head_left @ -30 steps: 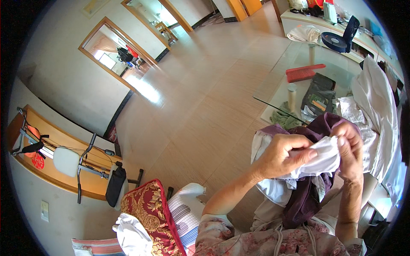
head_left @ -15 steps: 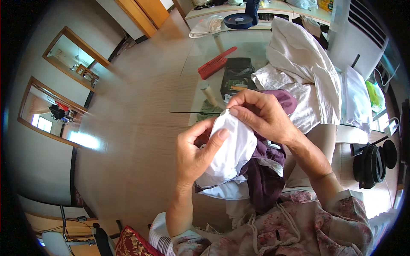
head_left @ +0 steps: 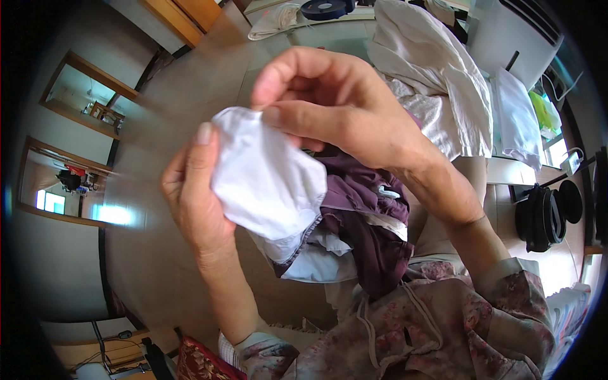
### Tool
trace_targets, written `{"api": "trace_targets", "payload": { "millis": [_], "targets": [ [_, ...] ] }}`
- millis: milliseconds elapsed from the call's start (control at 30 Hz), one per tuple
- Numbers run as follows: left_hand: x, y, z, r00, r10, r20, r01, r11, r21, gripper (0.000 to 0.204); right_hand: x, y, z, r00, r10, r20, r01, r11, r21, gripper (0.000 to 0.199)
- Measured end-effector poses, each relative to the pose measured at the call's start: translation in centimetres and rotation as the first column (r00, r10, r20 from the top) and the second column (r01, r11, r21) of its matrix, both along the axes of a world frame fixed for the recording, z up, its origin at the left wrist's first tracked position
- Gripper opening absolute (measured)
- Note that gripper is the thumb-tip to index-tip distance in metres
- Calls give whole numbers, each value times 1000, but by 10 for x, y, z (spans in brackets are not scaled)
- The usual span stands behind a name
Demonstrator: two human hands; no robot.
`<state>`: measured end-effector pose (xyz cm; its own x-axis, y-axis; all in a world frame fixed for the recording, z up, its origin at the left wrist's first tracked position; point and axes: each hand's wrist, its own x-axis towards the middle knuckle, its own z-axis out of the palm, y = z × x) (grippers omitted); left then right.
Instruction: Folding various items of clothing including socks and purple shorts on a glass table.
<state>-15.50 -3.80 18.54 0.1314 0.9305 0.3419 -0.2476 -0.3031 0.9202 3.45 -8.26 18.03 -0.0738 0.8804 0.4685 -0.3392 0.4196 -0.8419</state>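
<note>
A piece of white cloth (head_left: 269,180), part of a purple and white garment, is held up in front of me. My left hand (head_left: 201,196) grips its left side, with the thumb lying over the front. At the cloth's upper edge, my right hand (head_left: 345,111) pinches with thumb and fingertips; whether a small item is also between them is too fine to make out. The purple part (head_left: 373,237) of the garment hangs below and to the right, over my lap, with a pale blue-white part (head_left: 320,266) under it.
Beyond my right hand, a large off-white cloth (head_left: 437,82) drapes over the glass table. A white appliance (head_left: 510,38) stands at the far right, near a black rounded object (head_left: 540,218) lower down. A dark blue round base (head_left: 326,7) sits at the back.
Both hands and the white cloth have moved up, left and closer to me. The view has shifted, and my right hand now covers the red brush and black tray. A thin dark line by the fingertips no longer shows.
</note>
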Motion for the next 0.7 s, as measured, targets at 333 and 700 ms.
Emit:
{"api": "trace_targets", "payload": {
  "millis": [333, 700],
  "targets": [
    [-101, 43, -74, 940, 292, -174, -311, 945, -95, 26, 49, -35, -74, 535, 209, 818, -97, 978, -187, 54],
    [-109, -69, -127, 630, 35, -776, 133, 979, 152, 37, 26, -69, -172, 511, -237, 826, 377, 926, 32, 16]
  ]
}}
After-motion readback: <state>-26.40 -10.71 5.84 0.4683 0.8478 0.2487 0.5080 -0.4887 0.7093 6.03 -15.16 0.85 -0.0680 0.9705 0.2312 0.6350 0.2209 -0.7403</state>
